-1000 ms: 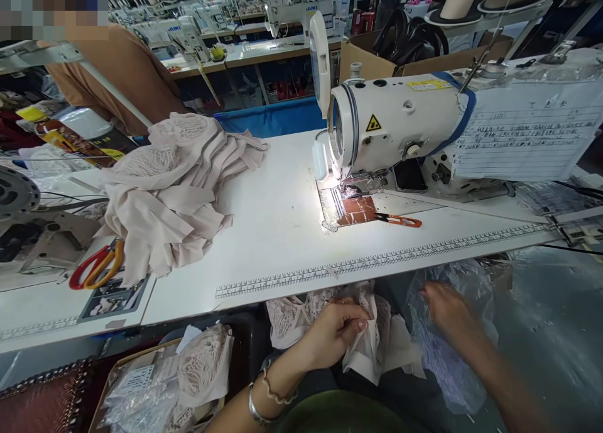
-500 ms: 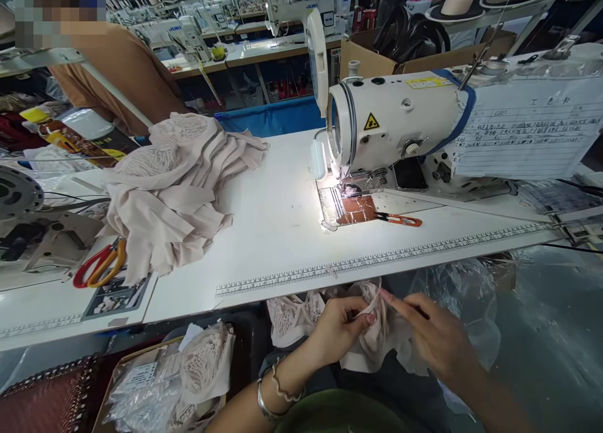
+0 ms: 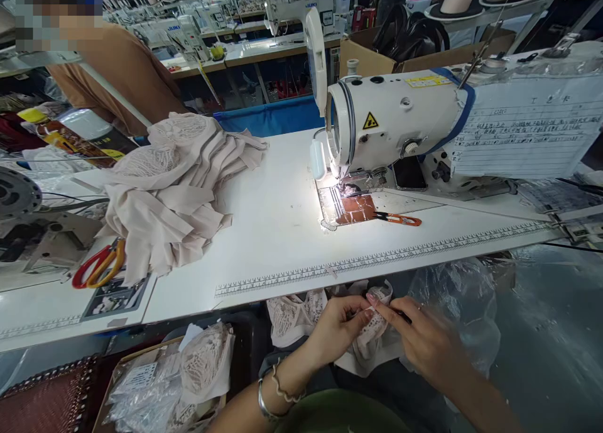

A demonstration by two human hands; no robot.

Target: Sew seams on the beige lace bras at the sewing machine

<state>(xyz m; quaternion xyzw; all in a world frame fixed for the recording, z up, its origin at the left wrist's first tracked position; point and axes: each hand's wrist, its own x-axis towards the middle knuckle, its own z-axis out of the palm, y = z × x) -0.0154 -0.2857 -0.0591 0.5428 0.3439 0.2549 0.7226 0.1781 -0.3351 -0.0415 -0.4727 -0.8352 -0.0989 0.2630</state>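
Over my lap, just below the table's front edge, my left hand [image 3: 343, 325] pinches a beige lace bra piece [image 3: 372, 335] between thumb and fingers. My right hand [image 3: 419, 332] meets it from the right, its fingertips closed on the edge of the same piece. Part of the fabric is hidden behind the hands. Left of my left hand hangs another lace cup section [image 3: 294, 317]. Above the hands stands a white sewing machine [image 3: 396, 119], its lamp lit over the needle plate. Orange thread snips [image 3: 398, 219] lie beside the plate.
Beige lace pieces [image 3: 174, 181] are heaped on the table's left, with red and orange scissors [image 3: 98, 263] beside them. A box of bagged lace pieces [image 3: 160, 383] sits lower left. A clear plastic bag [image 3: 461, 307] hangs at right. A person in brown [image 3: 117, 75] sits far left.
My right hand has moved left, its fingers now meeting my left hand's fingertips at the fabric. The piece has been turned, showing more of its lace. My left hand stays nearly in place.
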